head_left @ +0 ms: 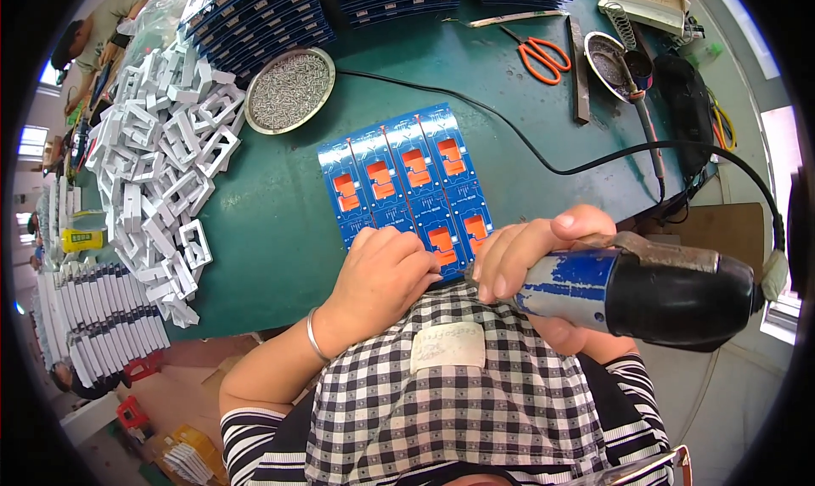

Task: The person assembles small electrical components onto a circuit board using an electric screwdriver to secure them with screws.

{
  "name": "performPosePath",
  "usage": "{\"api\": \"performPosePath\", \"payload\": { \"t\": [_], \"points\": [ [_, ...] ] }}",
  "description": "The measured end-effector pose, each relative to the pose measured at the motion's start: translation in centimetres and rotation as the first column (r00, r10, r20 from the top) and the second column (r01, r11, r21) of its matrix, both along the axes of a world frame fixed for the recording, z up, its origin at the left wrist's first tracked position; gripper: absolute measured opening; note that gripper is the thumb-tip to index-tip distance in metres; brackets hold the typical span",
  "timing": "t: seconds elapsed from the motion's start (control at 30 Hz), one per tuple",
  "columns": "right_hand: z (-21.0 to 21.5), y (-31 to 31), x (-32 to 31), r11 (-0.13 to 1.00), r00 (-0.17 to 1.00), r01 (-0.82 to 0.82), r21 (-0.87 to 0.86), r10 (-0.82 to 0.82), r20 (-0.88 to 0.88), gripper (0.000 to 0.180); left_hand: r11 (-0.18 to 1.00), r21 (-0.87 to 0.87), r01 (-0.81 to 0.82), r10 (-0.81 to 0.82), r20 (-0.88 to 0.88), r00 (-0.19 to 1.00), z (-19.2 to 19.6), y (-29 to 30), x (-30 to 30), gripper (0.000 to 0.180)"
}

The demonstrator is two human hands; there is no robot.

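The right hand [543, 257] has its fingers wrapped around a scuffed blue-and-black cylindrical power screwdriver [637, 289], its black cable looping away. The left hand [382, 278] rests with fingers curled together on the near edge of a glossy blue rectangular circuit-board panel [407, 180] with orange patches, lying on the green table [280, 231]. Beyond the fingertips sits a round metal dish of small silvery screws [290, 89]; left of them, a heap of white plastic frames [165, 155]. A pale rectangular label [448, 346] sits on the checked apron.
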State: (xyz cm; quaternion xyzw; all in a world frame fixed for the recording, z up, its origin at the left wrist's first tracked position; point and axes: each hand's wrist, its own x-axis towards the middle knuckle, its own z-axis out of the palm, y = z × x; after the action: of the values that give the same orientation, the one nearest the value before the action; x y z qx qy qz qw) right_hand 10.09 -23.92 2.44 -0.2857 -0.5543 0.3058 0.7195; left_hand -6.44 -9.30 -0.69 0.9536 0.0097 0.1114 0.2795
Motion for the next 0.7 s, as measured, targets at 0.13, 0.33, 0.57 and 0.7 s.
{"api": "performPosePath", "payload": {
  "t": [0.13, 0.33, 0.57, 0.7],
  "points": [
    [0.1, 0.3, -0.5, 1.000, 0.999, 0.006, 0.021, -0.007, 0.041, 0.081, 0.999, 0.026, 0.019, -0.019, -0.018, 1.000, 0.3, -0.1, 0.1, 0.020],
    [-0.2, 1.4, -0.9, 1.000, 0.999, -0.009, 0.009, 0.009, 0.038, 0.081, 1.000, 0.005, -0.005, 0.005, 0.030, 1.000, -0.3, 0.3, 0.1, 0.020],
    [-0.2, 1.9, -1.8, 0.999, 0.999, 0.014, -0.029, -0.013, 0.039, 0.078, 1.000, -0.014, -0.009, 0.011, 0.114, 0.993, -1.1, 0.5, 0.0, 0.018],
    [0.6, 1.5, -2.6, 0.993, 0.996, 0.054, -0.105, -0.046, 0.081, 0.074, 1.000, -0.025, 0.000, 0.003, 0.122, 0.993, -1.1, 0.6, -0.1, 0.018]
  ]
}}
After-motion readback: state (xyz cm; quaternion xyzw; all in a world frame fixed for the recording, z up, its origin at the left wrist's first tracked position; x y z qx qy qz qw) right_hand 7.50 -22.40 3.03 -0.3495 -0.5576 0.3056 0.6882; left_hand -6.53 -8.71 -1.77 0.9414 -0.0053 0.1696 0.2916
